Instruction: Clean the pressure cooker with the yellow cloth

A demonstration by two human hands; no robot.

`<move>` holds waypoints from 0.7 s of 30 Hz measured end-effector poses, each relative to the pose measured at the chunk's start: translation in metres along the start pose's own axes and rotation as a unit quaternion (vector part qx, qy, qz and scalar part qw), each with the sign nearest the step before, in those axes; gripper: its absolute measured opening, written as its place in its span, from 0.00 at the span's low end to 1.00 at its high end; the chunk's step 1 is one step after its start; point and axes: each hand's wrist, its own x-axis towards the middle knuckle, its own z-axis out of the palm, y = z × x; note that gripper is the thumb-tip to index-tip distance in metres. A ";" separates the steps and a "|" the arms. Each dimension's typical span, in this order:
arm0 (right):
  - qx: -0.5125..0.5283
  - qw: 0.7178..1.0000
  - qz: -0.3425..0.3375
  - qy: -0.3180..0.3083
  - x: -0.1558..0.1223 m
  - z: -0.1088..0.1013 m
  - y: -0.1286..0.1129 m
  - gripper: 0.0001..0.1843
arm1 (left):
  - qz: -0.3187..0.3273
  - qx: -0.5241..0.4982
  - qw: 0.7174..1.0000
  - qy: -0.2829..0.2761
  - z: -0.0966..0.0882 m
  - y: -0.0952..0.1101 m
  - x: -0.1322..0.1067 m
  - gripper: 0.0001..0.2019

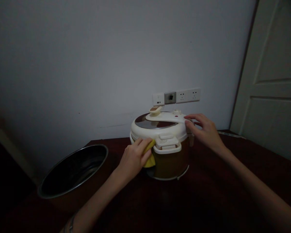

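A rice cooker [169, 161] with a cream lid and brown body stands near the wall on a dark wooden table [208, 194]. My left hand [134, 158] is closed on a yellow cloth [150, 160] and presses it against the cooker's left front, just under the lid rim. My right hand [205, 131] rests on the right edge of the lid, fingers spread and curved over it. A latch sits at the lid's front, and a small knob stands on top.
A large metal bowl [74, 171] sits on the table to the left of the cooker. A strip of wall sockets [177, 96] is fixed to the white wall behind. A pale door [274, 81] is at the right.
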 end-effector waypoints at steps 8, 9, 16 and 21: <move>-0.009 1.000 0.000 0.005 0.000 -0.001 -0.002 0.13 | 0.062 -0.073 0.995 -0.018 -0.013 -0.001 -0.003 0.14; -0.009 1.000 -0.002 0.004 0.000 -0.001 -0.002 0.12 | 0.059 -0.077 0.995 -0.013 -0.015 0.000 -0.003 0.14; -0.001 1.000 -0.002 0.007 0.000 -0.002 -0.004 0.11 | 0.045 0.010 0.998 0.042 -0.008 -0.006 0.005 0.12; -0.010 1.000 -0.008 0.015 0.000 0.000 -0.003 0.11 | 0.106 -0.003 0.994 0.015 -0.009 -0.004 0.005 0.12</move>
